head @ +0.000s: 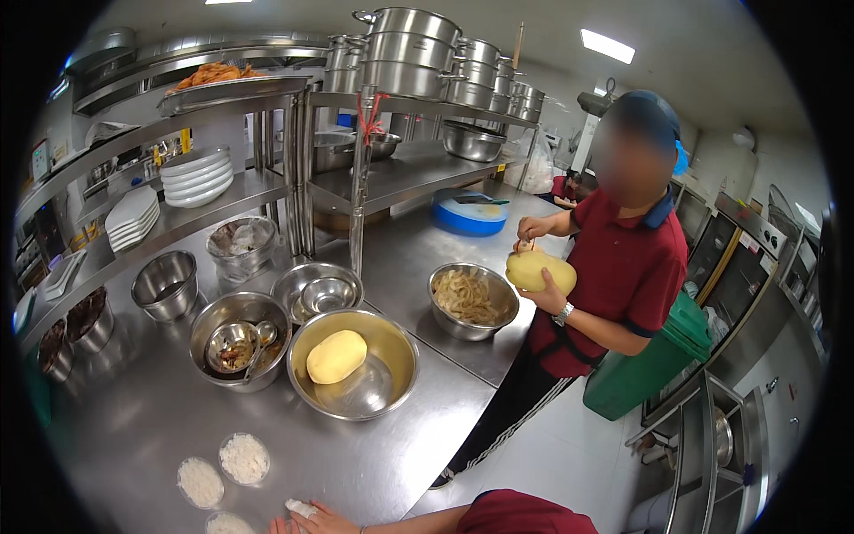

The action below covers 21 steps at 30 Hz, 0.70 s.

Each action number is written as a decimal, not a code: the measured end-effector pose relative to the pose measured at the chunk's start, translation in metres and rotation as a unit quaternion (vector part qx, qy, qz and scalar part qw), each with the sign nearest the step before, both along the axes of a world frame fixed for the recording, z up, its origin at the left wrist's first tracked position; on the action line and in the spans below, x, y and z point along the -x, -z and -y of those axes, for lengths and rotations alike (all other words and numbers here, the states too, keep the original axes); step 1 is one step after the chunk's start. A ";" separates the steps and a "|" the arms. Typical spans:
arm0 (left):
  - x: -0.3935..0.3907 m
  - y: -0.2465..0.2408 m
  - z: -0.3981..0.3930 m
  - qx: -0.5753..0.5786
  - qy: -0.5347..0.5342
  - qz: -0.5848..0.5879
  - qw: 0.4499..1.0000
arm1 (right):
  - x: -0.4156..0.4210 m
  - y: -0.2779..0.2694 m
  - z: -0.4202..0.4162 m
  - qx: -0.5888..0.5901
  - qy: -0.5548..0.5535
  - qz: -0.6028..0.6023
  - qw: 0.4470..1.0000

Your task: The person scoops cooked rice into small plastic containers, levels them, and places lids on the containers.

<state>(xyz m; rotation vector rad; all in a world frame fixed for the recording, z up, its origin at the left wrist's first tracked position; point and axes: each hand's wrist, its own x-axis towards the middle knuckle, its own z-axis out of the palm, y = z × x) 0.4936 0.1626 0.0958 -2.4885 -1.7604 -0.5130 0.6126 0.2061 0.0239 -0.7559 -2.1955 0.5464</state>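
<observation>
At the bottom edge, my right hand (pixel 327 520) reaches in from the right over the steel table, with a small white wad or wrapping (pixel 300 508) at its fingers. My left hand (pixel 283 526) is beside it, mostly cut off by the frame. Just left are small clear bowls of white rice: one upper bowl (pixel 244 458), one at its left (pixel 200 482) and one lower (pixel 227 524). Further off, a wide steel bowl (pixel 400 387) holds a large peeled yellow vegetable (pixel 337 357), perhaps a potato. Beside it, a steel basin (pixel 200 347) holds a smaller bowl, a ladle and sauce.
Across the table corner, a person (pixel 627 267) holds another large yellow vegetable (pixel 540 270) and a small tool, near a bowl of peelings (pixel 467 297). Steel shelves with white plates (pixel 197 177) and stacked pots (pixel 413 47) stand behind. A green bin (pixel 640 374) is at the right.
</observation>
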 end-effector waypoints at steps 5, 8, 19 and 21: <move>-0.002 -0.006 -0.001 0.013 -0.006 -0.004 1.000 | -0.006 -0.013 -0.001 -0.026 -0.013 0.025 0.999; -0.001 -0.009 -0.001 0.019 -0.005 -0.011 1.000 | -0.001 -0.001 0.002 -0.067 0.013 -0.031 0.997; -0.006 -0.017 0.000 0.026 -0.008 -0.006 1.000 | -0.005 0.016 -0.004 -0.136 -0.017 -0.001 0.991; -0.001 -0.020 0.005 0.024 -0.021 -0.002 0.999 | 0.002 0.021 -0.008 -0.083 -0.033 0.032 0.996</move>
